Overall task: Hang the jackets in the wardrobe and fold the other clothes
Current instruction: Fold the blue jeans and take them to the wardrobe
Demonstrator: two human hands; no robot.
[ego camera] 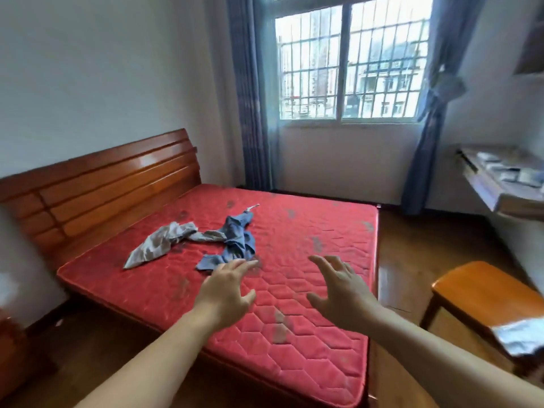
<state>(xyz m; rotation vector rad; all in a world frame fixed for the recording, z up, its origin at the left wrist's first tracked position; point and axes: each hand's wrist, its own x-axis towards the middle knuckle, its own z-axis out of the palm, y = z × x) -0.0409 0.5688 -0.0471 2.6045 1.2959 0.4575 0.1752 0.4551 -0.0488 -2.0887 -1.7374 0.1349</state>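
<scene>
Two garments lie crumpled on the red quilted mattress [309, 237], centre-left of the frame. Grey-beige garment [159, 241] to the left, nearer the wooden headboard [97, 184]; blue garment [237, 240] to its right, touching or overlapping it at one end. A pale strip of fabric or cord sticks out past the top end of the blue one; cannot tell what it is.

Both bare arms reach forward over the near part of the mattress. Left hand [226, 290]: fingers straight, spread a little, holding nothing; fingertips just beside the near edge of the blue garment, contact cannot be judged. Right hand [343, 293]: fingers spread wide and slightly bent, holding nothing, above bare mattress, well apart from both garments.

Barred window [350, 60] at upper centre, blue curtains [250, 92] on both sides. Wall shelf [500, 184] with blurred items at right edge. Orange wooden stool [482, 293] at lower right, a pale cloth [521, 337] lying over its near edge.
</scene>
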